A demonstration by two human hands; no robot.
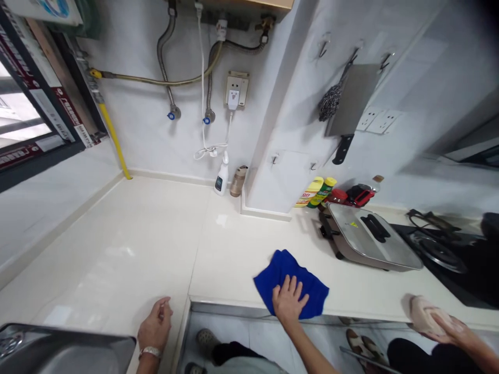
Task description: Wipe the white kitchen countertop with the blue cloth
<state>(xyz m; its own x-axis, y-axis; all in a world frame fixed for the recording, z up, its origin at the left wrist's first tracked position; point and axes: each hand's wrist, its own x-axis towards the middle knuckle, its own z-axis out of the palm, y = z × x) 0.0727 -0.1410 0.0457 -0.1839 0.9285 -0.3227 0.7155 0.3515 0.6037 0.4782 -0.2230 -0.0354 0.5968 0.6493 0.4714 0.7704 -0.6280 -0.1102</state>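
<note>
My right hand [290, 298] lies on a blue cloth [280, 265], its fingers spread flat. The cloth is spread out on the white countertop [218, 275], with a corner near the front edge. My left hand [156, 324], with a bracelet or watch [150, 352] on the wrist, rests at the counter left of the corner seam. Its fingers are curled in, and nothing shows in them. At the far right, another person's hand [454, 330] holds a beige cloth [421, 309] at the counter edge.
An electric pan with a glass lid [374, 234] stands right of the blue cloth, beside a black stove [448, 259]. A spray bottle [222, 174] and brown canister [238, 181] stand by the wall. A cleaver [356, 98] hangs above. The sink [93, 353] is lower left.
</note>
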